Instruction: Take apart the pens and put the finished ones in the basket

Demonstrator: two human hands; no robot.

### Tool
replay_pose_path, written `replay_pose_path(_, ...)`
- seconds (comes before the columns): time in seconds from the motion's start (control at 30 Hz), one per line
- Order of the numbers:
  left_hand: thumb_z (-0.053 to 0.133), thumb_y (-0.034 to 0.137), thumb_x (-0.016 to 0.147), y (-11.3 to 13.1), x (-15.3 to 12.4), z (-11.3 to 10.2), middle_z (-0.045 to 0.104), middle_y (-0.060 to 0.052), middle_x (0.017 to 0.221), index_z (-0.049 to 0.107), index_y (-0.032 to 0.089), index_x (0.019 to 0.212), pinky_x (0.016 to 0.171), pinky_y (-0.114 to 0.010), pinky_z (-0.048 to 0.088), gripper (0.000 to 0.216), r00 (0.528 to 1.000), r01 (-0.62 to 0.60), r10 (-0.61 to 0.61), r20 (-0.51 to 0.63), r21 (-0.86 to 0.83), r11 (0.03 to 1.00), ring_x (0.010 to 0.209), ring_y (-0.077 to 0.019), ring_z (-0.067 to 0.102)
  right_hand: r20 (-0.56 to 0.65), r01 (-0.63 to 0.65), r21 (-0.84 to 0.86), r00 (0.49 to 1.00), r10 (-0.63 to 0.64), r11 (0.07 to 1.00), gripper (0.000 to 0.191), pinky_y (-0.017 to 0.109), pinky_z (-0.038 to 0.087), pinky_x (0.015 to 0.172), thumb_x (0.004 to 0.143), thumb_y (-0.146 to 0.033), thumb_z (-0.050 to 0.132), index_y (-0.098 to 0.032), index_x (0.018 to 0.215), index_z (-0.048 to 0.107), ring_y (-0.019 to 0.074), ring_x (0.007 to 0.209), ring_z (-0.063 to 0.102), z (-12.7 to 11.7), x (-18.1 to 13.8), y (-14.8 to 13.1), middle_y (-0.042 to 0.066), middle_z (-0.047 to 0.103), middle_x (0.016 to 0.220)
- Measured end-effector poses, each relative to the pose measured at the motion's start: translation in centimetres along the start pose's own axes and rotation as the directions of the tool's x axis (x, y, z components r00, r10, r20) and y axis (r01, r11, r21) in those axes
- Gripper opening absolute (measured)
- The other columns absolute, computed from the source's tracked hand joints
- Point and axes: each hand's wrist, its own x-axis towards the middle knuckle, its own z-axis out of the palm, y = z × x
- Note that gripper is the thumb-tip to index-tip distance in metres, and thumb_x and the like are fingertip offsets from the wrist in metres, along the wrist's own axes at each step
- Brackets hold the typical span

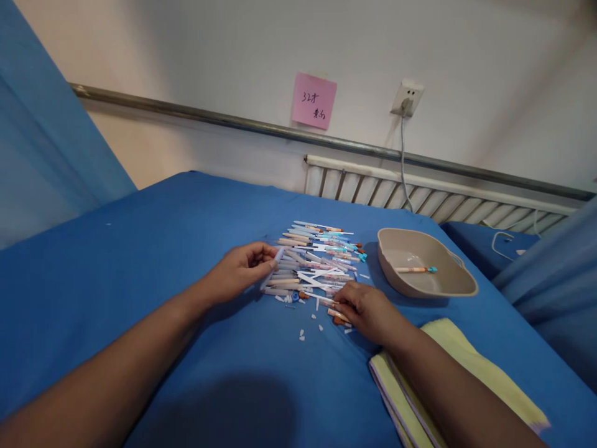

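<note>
A pile of several thin pens and white barrels point(317, 258) lies on a blue sheet point(153, 249). My left hand point(240, 270) rests at the pile's left edge, fingers curled around a pale barrel point(273, 269). At the pile's near right corner my right hand point(366, 311) lies knuckles up, its fingers closed over some pen parts; an orange-tipped piece point(336, 315) shows under them. Small white bits point(303, 333) are scattered in front of the pile.
A beige basin point(459, 289) right of the pile holds one pen point(415, 269). A yellow folded cloth point(471, 367) lies under my right forearm. Behind are a bed rail point(420, 186), a wall socket with cable point(407, 99), a pink note point(314, 101) and a blue curtain point(41, 143).
</note>
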Motion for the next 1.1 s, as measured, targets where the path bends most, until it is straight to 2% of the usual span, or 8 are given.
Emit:
replay_pose_path(0.17, 0.057, 0.033, 0.076, 0.0, 0.0, 0.5, 0.061, -0.002, 0.077, 0.059, 0.016, 0.088, 0.061, -0.026, 0.045, 0.021, 0.997, 0.065, -0.070, -0.034, -0.131, 0.989, 0.065, -0.0129, 0.056, 0.025, 0.018, -0.010, 1.000, -0.018, 1.000, 0.014, 0.024, 0.041, 0.072, 0.090, -0.025, 0.050, -0.021, 0.093, 0.063, 0.0144, 0.082, 0.057, -0.1, 0.0, -0.3, 0.004, 0.062, 0.087)
replay_pose_path(0.3, 0.058, 0.031, 0.075, -0.5, 0.1, 1.2, 0.058, 0.000, 0.071, 0.057, 0.014, 0.088, 0.057, -0.025, 0.044, 0.022, 0.992, 0.109, -0.119, -0.036, -0.206, 0.972, 0.058, -0.0106, 0.054, 0.040, 0.020, -0.014, 0.999, -0.020, 1.000, 0.016, 0.024, 0.041, 0.072, 0.091, -0.027, 0.048, -0.021, 0.093, 0.063, 0.0143, 0.082, 0.057, 0.0, 0.0, -0.7, 0.004, 0.062, 0.087)
replay_pose_path(0.5, 0.058, 0.027, 0.073, -0.9, 0.0, 1.7, 0.056, 0.001, 0.064, 0.052, 0.015, 0.090, 0.054, -0.025, 0.044, 0.021, 0.991, 0.128, -0.133, 0.005, -0.305, 0.944, 0.054, -0.0112, 0.053, 0.004, -0.080, -0.079, 0.997, 0.081, 0.994, 0.017, 0.024, 0.040, 0.073, 0.091, -0.028, 0.047, -0.019, 0.094, 0.061, 0.0154, 0.084, 0.057, 0.5, 0.5, -1.1, 0.004, 0.062, 0.088)
replay_pose_path(0.63, 0.058, 0.023, 0.071, -0.8, -0.1, 1.8, 0.051, 0.004, 0.060, 0.048, 0.017, 0.084, 0.051, -0.023, 0.040, 0.017, 0.990, 0.142, -0.130, 0.060, -0.324, 0.935, 0.050, -0.0096, 0.048, 0.044, -0.111, -0.163, 0.992, 0.119, 0.980, 0.022, 0.023, 0.039, 0.075, 0.093, -0.026, 0.041, -0.020, 0.089, 0.062, 0.0152, 0.086, 0.058, 0.5, 1.1, -1.4, 0.005, 0.063, 0.089)
replay_pose_path(0.77, 0.057, 0.025, 0.072, -1.0, -0.1, 1.6, 0.045, 0.005, 0.060, 0.046, 0.018, 0.078, 0.047, -0.021, 0.031, 0.015, 0.991, 0.125, -0.114, 0.070, -0.176, 0.976, 0.049, -0.0080, 0.039, 0.079, -0.118, -0.260, 0.987, 0.143, 0.958, 0.022, 0.024, 0.038, 0.072, 0.093, -0.029, 0.042, -0.020, 0.089, 0.062, 0.0162, 0.085, 0.058, 0.3, 1.9, -1.8, 0.005, 0.062, 0.091)
replay_pose_path(0.9, 0.056, 0.022, 0.068, -1.1, -0.1, 1.2, 0.045, 0.004, 0.064, 0.046, 0.017, 0.073, 0.052, -0.022, 0.032, 0.012, 0.996, 0.037, -0.038, 0.087, 0.020, 0.999, 0.057, -0.0102, 0.042, 0.097, -0.092, -0.322, 0.987, 0.129, 0.942, 0.016, 0.025, 0.037, 0.069, 0.090, -0.028, 0.045, -0.020, 0.088, 0.059, 0.0175, 0.084, 0.058, 0.4, 2.4, -1.9, 0.005, 0.062, 0.092)
replay_pose_path(1.1, 0.055, 0.026, 0.073, -0.9, -0.2, 1.0, 0.051, 0.003, 0.068, 0.052, 0.017, 0.073, 0.057, -0.023, 0.032, 0.010, 0.994, -0.036, -0.007, 0.112, 0.383, 0.923, 0.062, -0.0123, 0.045, 0.082, -0.049, -0.390, 0.993, 0.087, 0.919, 0.012, 0.027, 0.036, 0.071, 0.089, -0.023, 0.044, -0.018, 0.090, 0.056, 0.0195, 0.086, 0.056, 0.9, 2.1, -1.5, 0.007, 0.060, 0.096)
